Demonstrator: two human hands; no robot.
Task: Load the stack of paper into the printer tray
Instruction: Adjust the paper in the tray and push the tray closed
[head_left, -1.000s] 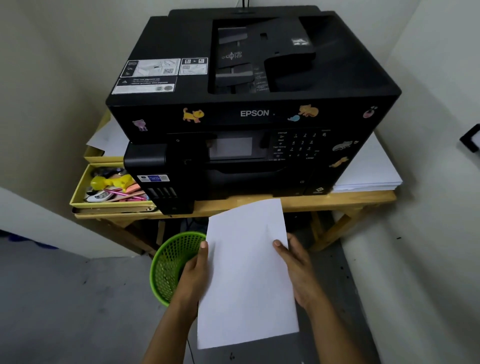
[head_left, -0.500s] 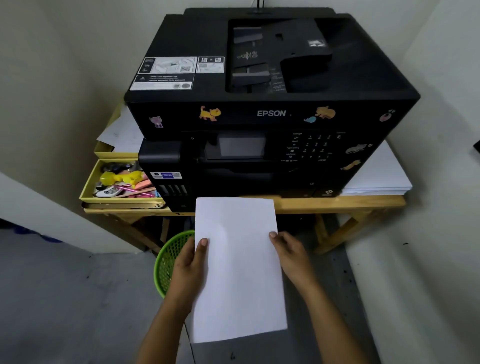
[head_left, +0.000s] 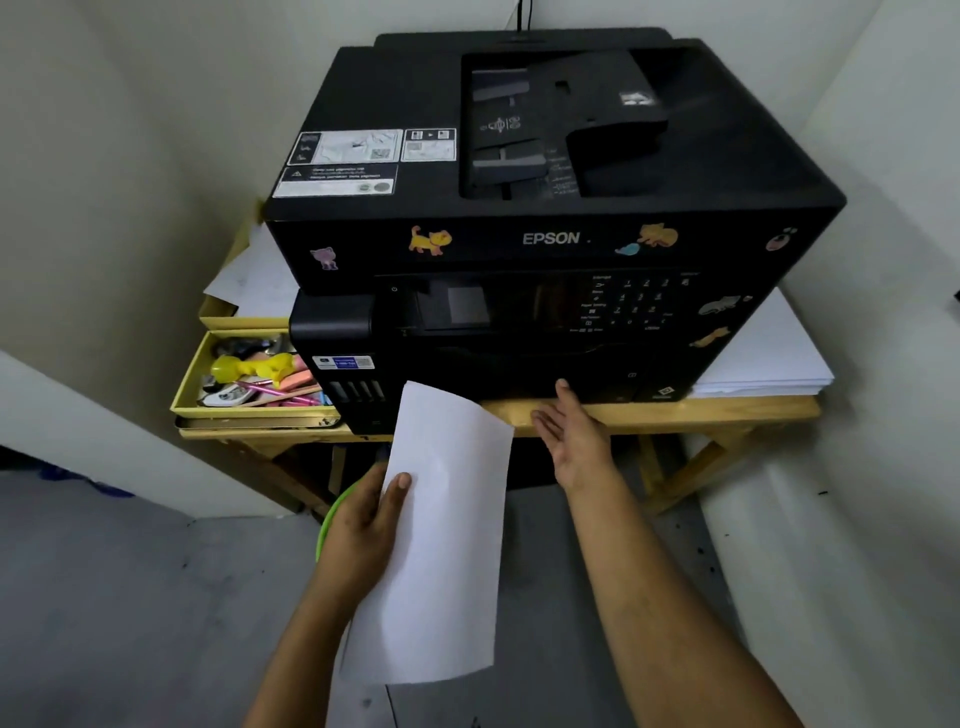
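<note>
White paper stack (head_left: 447, 525) is lying lengthwise away from the body, pinched by the left hand (head_left: 363, 525) along its near-left edge. Right hand (head_left: 574, 439), fingers straight and empty, is reaching nearer the Epson printer (head_left: 545, 239), whose lower front tray (head_left: 519, 382) is sitting just beyond the fingertips.

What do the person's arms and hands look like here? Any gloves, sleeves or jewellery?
Both are bare. The left hand and right hand wear no gloves, and no rings, watch or wristband show. Both forearms are uncovered down to the bottom edge of the picture, so no sleeve is in view. The fingernails look short and plain.
</note>
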